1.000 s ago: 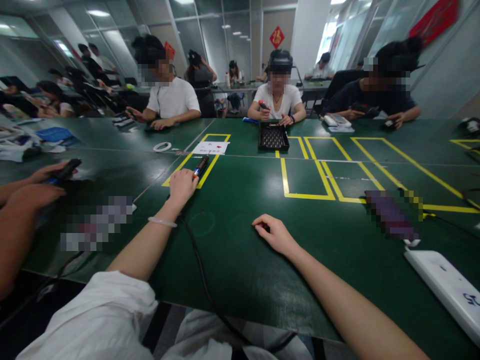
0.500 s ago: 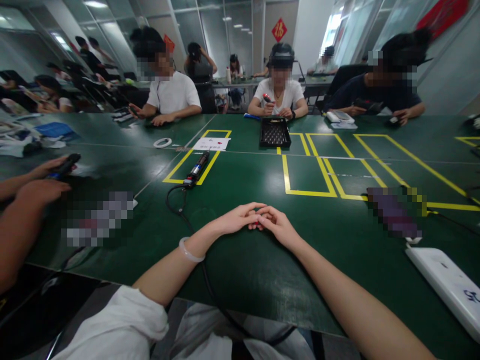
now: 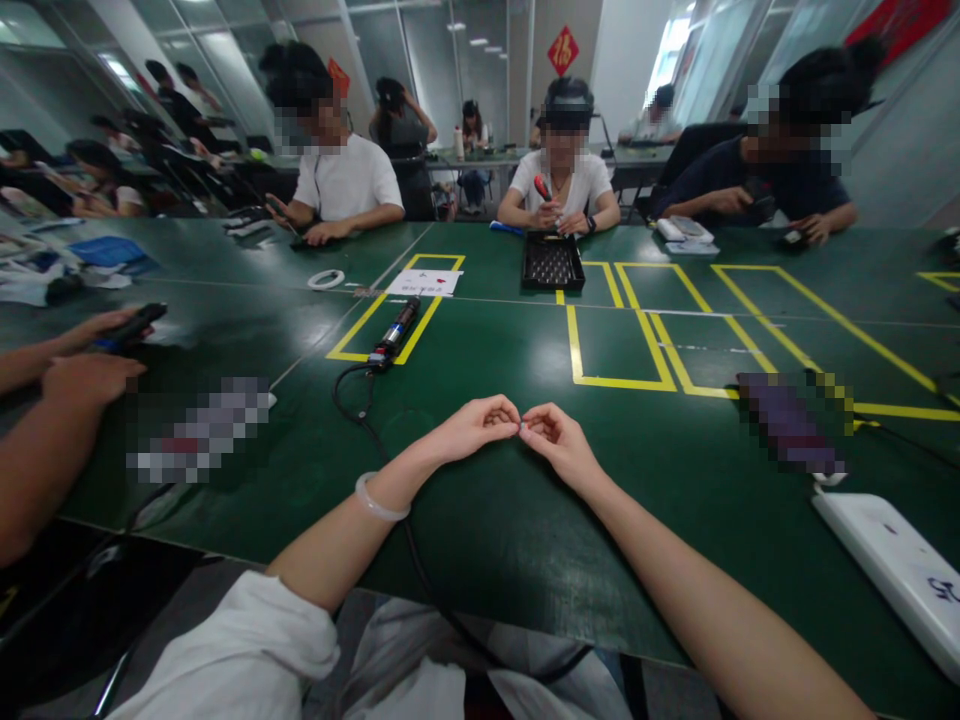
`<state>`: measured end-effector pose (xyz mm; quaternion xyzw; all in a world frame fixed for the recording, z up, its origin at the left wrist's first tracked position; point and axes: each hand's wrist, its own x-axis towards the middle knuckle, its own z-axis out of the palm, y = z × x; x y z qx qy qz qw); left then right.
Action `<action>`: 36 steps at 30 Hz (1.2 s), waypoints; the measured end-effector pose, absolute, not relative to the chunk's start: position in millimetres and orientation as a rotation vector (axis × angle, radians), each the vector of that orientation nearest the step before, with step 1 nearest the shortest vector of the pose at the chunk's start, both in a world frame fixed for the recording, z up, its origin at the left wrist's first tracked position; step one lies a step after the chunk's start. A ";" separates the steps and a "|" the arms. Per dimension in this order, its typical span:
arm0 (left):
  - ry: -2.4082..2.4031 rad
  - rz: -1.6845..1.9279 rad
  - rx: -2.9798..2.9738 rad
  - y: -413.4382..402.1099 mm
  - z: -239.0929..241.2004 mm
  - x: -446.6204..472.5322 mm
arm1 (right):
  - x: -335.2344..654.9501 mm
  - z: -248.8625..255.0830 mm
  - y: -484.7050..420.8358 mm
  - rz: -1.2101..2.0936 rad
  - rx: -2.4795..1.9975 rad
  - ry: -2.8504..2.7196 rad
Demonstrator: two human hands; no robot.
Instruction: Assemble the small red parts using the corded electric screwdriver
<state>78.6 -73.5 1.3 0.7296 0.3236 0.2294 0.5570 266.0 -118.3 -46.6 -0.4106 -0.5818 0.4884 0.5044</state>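
Note:
My left hand (image 3: 480,428) and my right hand (image 3: 556,438) meet just above the green table, thumbs and fingertips pinched together. A tiny spot shows where the fingertips touch, but it is too small to name. A pale bangle (image 3: 377,499) circles my left wrist. Beyond my left hand, a black cylindrical tool (image 3: 395,330) with a cable (image 3: 358,415) lies inside a yellow taped outline. The cable runs under my left forearm to the table's front edge.
A white power bank-like box (image 3: 889,575) and a blurred-out phone-like object (image 3: 791,425) lie at right. Across the table, a person works behind a black tray (image 3: 553,262). A co-worker's hands (image 3: 97,365) hold a dark tool at left. A white paper (image 3: 424,282) lies ahead.
My fingers were overlapped and spread over each other; now they are curled, meeting only at the tips. The person opposite has lifted the red-handled tool more upright.

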 end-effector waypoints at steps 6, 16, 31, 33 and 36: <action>0.776 0.629 1.990 -74.1 0.8 76.6 | 267.4 -47.7 -116.3 1.120 -1.013 -1.446; 0.779 0.618 1.890 -75.0 2.6 77.9 | 269.2 -40.5 -119.9 0.839 -1.057 -1.639; 0.771 0.525 1.749 -71.4 -2.2 78.2 | 270.9 -36.8 -123.6 0.702 -1.090 -1.788; 0.807 0.530 1.865 -66.8 2.4 72.5 | 271.3 -37.3 -123.0 0.723 -1.098 -1.765; 1.018 0.654 2.165 -47.5 10.0 51.5 | 271.2 -39.9 -121.8 0.772 -1.099 -1.748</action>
